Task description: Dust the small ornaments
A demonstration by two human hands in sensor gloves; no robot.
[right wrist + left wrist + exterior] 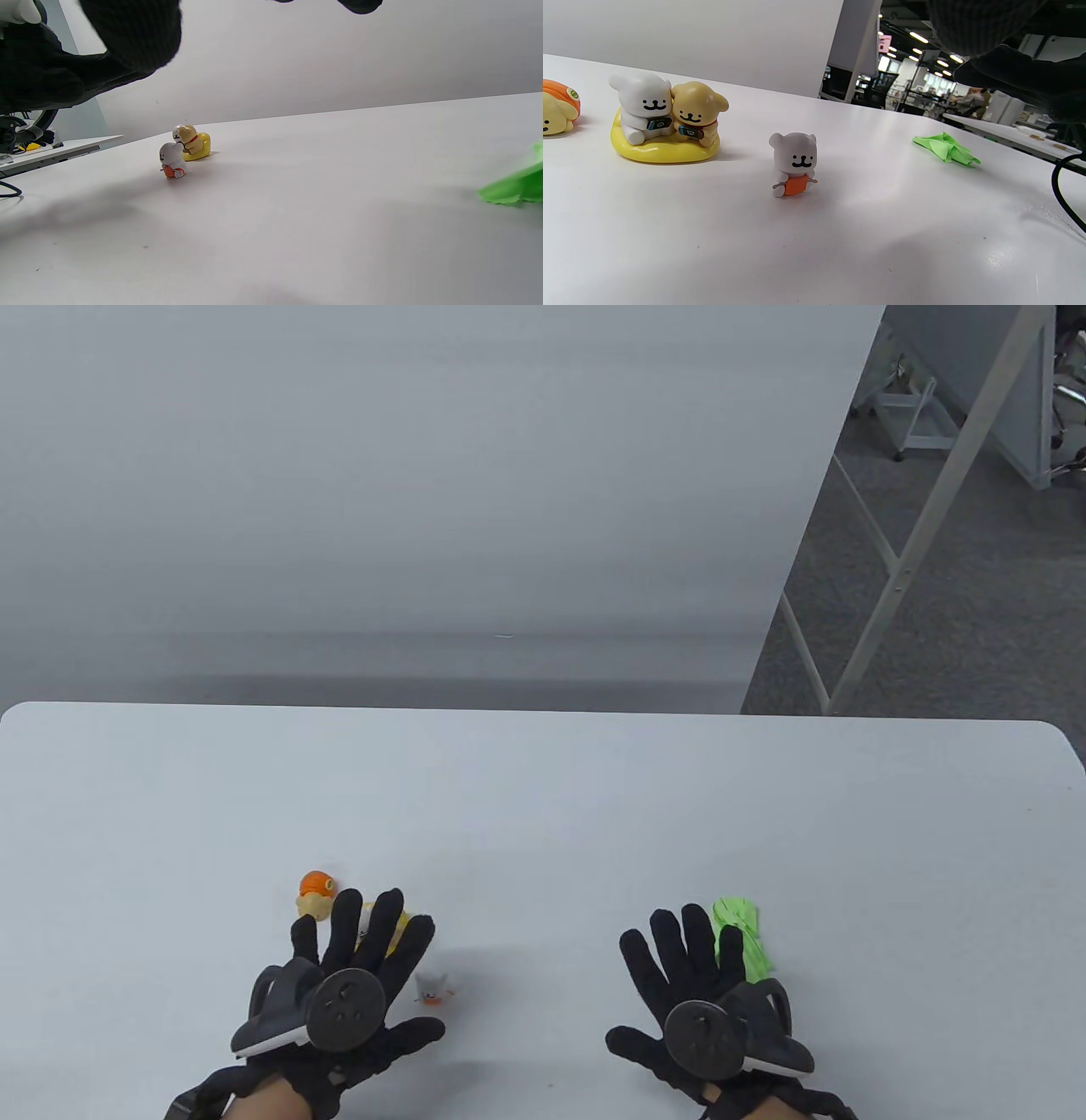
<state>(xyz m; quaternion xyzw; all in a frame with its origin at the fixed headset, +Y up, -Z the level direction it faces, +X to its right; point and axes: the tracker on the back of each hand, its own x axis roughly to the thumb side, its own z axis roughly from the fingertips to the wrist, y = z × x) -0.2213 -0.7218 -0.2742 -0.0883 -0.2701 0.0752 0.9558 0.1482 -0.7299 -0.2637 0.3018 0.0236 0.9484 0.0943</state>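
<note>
Three small ornaments stand on the white table (543,814): a grey bear with an orange apron (432,987) (793,163) (172,161), a white-and-tan pair on a yellow base (665,118) (191,144) (399,920), and an orange-capped yellow figure (316,892) (558,106). A green cloth (741,937) (946,148) (515,186) lies crumpled. My left hand (356,967) hovers open above the pair, fingers spread, holding nothing. My right hand (687,976) hovers open just left of the cloth, holding nothing.
The table's far edge (543,712) runs before a grey partition (407,492). A metal table frame (925,517) stands on carpet at the right. A black cable (1065,190) lies on the table by my left wrist.
</note>
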